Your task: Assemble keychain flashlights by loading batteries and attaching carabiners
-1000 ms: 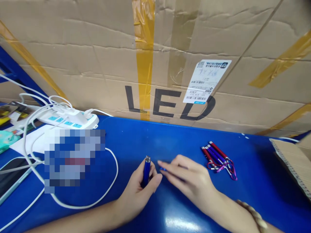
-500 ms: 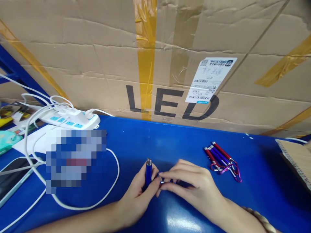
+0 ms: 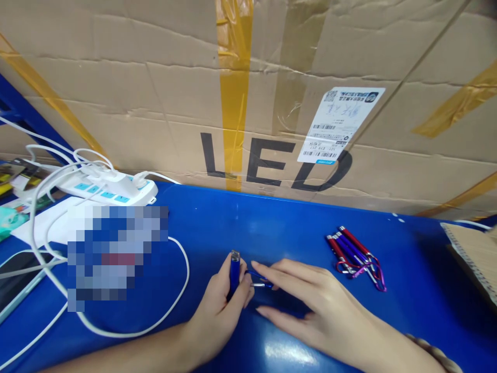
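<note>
My left hand (image 3: 223, 305) is closed around a small blue keychain flashlight (image 3: 234, 274), held upright with its silver end on top. A blue carabiner (image 3: 259, 280) with a silver gate sticks out rightward from the same hand; where it joins the flashlight is hidden by the fingers. My right hand (image 3: 310, 300) is close by on the right, thumb and fingers apart. Its fingers are beside the carabiner's far end, and I cannot tell whether they touch it. Further right, several red and purple keychain flashlights (image 3: 347, 248) with carabiners lie together on the blue table (image 3: 217, 223).
A large cardboard box (image 3: 163, 103) stands along the back. On the left are a white power strip (image 3: 128, 194), looping white cables (image 3: 188, 269), a blurred-out item (image 3: 116, 254) and a phone (image 3: 23, 280). A spiral notebook (image 3: 471, 248) sits at the right edge.
My right hand has loosened from the carabiner, its thumb and fingers now spread wider. More of the carabiner shows. My left hand with the flashlight has shifted slightly left.
</note>
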### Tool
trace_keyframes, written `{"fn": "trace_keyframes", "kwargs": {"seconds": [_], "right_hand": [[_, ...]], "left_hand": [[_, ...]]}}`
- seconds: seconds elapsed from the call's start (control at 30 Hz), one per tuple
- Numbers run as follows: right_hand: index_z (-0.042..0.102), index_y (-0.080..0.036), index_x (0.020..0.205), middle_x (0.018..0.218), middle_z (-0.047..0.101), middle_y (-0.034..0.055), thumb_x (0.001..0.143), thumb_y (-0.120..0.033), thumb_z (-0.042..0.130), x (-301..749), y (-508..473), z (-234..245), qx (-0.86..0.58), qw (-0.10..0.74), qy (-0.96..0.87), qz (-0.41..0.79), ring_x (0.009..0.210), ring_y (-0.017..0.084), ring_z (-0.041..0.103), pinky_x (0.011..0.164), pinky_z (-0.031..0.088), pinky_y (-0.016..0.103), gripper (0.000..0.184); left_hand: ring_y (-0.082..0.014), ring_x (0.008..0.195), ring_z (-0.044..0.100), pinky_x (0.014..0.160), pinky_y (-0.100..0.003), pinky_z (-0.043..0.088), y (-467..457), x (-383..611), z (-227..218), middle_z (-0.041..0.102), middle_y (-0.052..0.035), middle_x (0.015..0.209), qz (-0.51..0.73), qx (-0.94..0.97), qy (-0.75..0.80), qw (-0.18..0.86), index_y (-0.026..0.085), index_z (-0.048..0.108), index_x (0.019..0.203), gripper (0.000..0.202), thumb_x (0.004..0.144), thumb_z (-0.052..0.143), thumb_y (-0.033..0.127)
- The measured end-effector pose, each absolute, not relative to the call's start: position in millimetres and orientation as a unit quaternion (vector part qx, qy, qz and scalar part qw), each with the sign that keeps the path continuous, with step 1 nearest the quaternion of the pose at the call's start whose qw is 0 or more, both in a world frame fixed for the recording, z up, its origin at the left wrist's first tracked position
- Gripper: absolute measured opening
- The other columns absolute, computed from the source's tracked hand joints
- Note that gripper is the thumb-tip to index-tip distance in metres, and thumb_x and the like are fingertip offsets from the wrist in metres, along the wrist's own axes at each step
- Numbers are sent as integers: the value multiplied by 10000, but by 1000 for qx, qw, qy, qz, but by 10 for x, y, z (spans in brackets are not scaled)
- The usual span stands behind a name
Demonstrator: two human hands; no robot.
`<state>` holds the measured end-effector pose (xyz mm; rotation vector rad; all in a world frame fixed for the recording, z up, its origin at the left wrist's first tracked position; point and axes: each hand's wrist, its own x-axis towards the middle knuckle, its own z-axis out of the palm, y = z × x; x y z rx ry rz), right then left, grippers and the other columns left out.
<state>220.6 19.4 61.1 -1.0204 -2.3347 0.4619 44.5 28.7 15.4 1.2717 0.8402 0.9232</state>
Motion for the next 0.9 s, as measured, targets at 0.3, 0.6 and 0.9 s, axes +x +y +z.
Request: {"fn": "trace_keyframes", "kwargs": {"seconds": [0.3,0.6,0.9], "right_hand": [[653,-68,1025,759,679,91,952,-187,375,2183,215,525,-353,191,-916,-12,674,199,671,619,577,317,311],[653,-64,915,670,645,71,939,-163,373,2140,161,430,-362,228,-904,-8,579,177,630,546,541,300,298],[645,-102,804,586,576,34,931,-161,373,2158,211,393,-382,276,-882,7,499,135,506,470,449,253,306]], "left_hand": [[-113,586,406,572,-231,352,293,412,144,447,46,662,346,655,376,557,218,364,757,173,927,393,235],[-110,539,384,535,-226,327,271,389,156,427,62,625,333,680,365,541,225,357,758,175,932,369,229],[-112,575,379,556,-231,324,270,386,182,415,60,658,313,683,380,540,217,383,779,162,928,406,276]]}}
